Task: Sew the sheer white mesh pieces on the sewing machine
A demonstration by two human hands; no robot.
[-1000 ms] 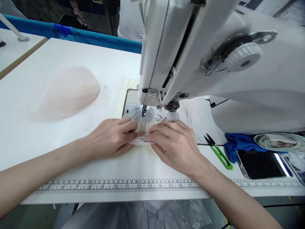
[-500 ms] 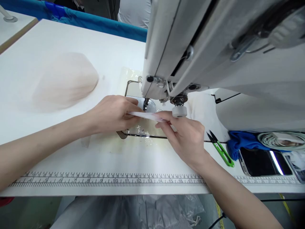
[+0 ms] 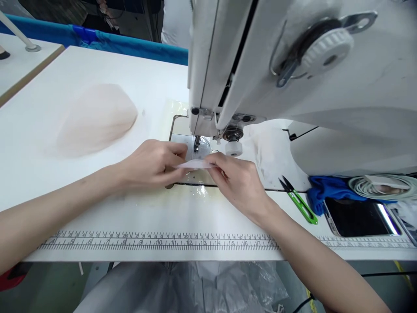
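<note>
Between my two hands a small piece of thin, pale pinkish-white fabric (image 3: 196,164) is stretched just in front of the sewing machine's presser foot (image 3: 196,144). My left hand (image 3: 154,163) pinches its left end, fingers curled. At the right end, my right hand (image 3: 233,178) grips it between thumb and fingers. The sewing machine (image 3: 224,74) rises over the back of my right hand. Beneath the fabric lies the metal needle plate (image 3: 182,141). Whether the fabric touches the plate, I cannot tell.
A sheer skin-toned fabric piece (image 3: 100,119) lies on the white table at left. On the right are green thread snips (image 3: 299,201), a blue cloth (image 3: 317,191), a phone (image 3: 361,217) and a coiled pale cord (image 3: 381,189). A printed ruler (image 3: 156,241) runs along the front edge.
The view has shifted slightly. Both hands still hold the fabric; my right hand has come nearer to my left, and the fabric between them lies more level.
</note>
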